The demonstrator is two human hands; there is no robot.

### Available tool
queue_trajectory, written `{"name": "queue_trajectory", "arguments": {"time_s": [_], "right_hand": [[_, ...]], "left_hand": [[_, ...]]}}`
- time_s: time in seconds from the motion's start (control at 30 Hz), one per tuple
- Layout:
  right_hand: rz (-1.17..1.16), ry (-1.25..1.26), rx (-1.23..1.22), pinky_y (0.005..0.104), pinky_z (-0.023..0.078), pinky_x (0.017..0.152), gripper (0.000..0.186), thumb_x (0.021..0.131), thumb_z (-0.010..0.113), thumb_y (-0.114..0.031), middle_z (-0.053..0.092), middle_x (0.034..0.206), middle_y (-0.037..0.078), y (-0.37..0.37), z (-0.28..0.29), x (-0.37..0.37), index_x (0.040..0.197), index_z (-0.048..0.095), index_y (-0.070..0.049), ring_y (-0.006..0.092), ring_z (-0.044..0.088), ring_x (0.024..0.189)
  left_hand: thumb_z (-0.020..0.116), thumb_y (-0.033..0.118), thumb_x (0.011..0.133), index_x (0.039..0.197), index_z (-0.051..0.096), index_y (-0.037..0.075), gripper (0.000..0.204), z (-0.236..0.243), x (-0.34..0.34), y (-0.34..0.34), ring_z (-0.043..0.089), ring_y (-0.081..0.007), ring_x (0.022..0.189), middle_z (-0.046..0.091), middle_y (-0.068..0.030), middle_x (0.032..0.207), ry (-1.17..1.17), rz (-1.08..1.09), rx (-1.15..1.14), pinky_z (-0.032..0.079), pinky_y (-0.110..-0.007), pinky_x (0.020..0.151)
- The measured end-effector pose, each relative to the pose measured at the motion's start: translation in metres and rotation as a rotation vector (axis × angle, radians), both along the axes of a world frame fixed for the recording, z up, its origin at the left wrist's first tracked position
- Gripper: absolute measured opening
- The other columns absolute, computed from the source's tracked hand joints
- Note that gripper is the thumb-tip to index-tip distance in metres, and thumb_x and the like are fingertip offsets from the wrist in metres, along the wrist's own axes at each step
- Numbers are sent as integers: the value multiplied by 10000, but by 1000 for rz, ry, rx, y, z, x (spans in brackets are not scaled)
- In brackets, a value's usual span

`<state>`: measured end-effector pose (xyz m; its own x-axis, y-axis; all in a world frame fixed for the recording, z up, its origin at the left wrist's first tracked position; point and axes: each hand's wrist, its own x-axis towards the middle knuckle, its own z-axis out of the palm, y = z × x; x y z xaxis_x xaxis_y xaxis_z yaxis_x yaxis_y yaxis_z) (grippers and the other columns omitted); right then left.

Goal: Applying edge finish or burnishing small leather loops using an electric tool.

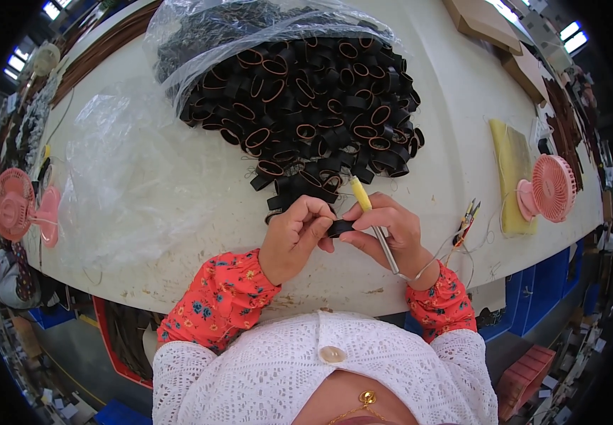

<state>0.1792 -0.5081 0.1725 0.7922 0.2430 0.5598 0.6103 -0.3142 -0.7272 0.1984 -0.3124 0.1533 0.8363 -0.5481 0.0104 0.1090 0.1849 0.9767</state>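
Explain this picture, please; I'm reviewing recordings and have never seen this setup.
There is no machine here: a person works with two bare hands. A wide fisheye camera on their head looks down, so straight edges look bent. The left hand and right hand hold a small black loop between them; the right also holds a yellow-and-silver tool. On the pale table lies a heap of similar loops, partly under clear plastic. A pink fan stands at the left, another at the right.
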Motion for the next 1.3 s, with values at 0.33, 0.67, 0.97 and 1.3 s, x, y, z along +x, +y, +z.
{"name": "queue_trajectory", "arguments": {"time_s": [0.33,0.67,0.97,1.3], "right_hand": [[11,5,37,294,526,629,296,664,792,-18,629,889,97,-3,2,2,863,581,-71,222,625,772],[58,4,24,284,534,623,293,666,787,-11,628,899,97,0,5,-1,873,589,-70,215,623,772],[70,38,-17,324,533,706,271,761,716,-15,653,911,145,-1,0,-1,966,547,-64,250,640,825],[298,433,680,357,518,761,312,993,415,-238,650,908,173,-13,-3,-6,1145,481,26,237,656,832]], "left_hand": [[633,-9,832,954,647,-25,123,5,12,7,610,-108,765,630,-92,884,-253,21,140,503,-205,663],[518,79,940,1010,516,18,93,-1,5,3,530,-52,704,554,-8,881,116,-65,-125,452,-186,621],[469,126,969,1004,450,47,88,3,2,3,481,-35,688,520,1,864,84,-49,-25,437,-180,599],[486,148,969,1002,446,39,120,-3,2,3,441,-33,669,498,12,790,-93,23,90,367,-172,589]]}}
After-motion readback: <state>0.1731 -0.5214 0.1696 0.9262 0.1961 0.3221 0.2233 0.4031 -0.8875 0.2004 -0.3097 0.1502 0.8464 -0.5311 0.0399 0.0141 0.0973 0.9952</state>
